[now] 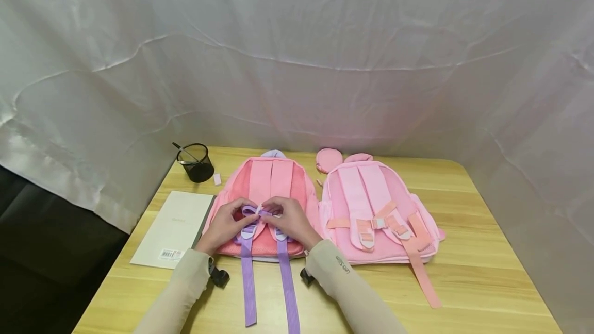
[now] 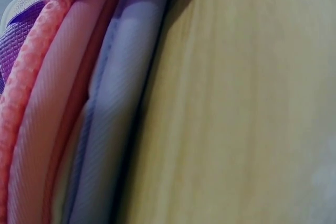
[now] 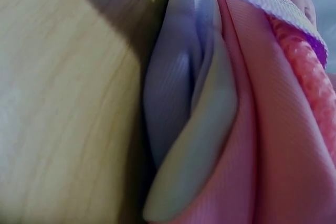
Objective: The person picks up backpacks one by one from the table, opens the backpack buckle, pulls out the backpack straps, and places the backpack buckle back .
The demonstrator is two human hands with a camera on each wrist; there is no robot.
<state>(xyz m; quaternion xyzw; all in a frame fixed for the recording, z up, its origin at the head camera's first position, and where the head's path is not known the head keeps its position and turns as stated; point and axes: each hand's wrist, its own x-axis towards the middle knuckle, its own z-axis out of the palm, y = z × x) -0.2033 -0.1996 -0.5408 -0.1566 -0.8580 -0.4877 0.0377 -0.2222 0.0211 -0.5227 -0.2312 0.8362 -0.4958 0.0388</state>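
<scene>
A coral-pink backpack (image 1: 270, 179) lies with its shoulder straps upward on the table. Over its middle, my left hand (image 1: 229, 224) and right hand (image 1: 291, 219) meet at the purple chest strap (image 1: 251, 211), pinching it on either side of a small white buckle (image 1: 259, 210). Fingers partly hide the buckle, so whether its halves are joined is unclear. Two purple webbing tails (image 1: 248, 282) hang toward the table's front. Both wrist views look along the backpack's lower side (image 2: 47, 108), with purple webbing (image 3: 262, 1) crossing above; neither view shows the fingertips' work.
A lighter pink backpack (image 1: 341, 202) with orange straps lies to the right, beside a round pink pouch (image 1: 329, 160). At left are a pale notebook (image 1: 178, 220), a black mesh pen cup (image 1: 200, 170) and a small eraser-like block (image 1: 217, 179). Grey curtains (image 1: 297, 66) surround the table.
</scene>
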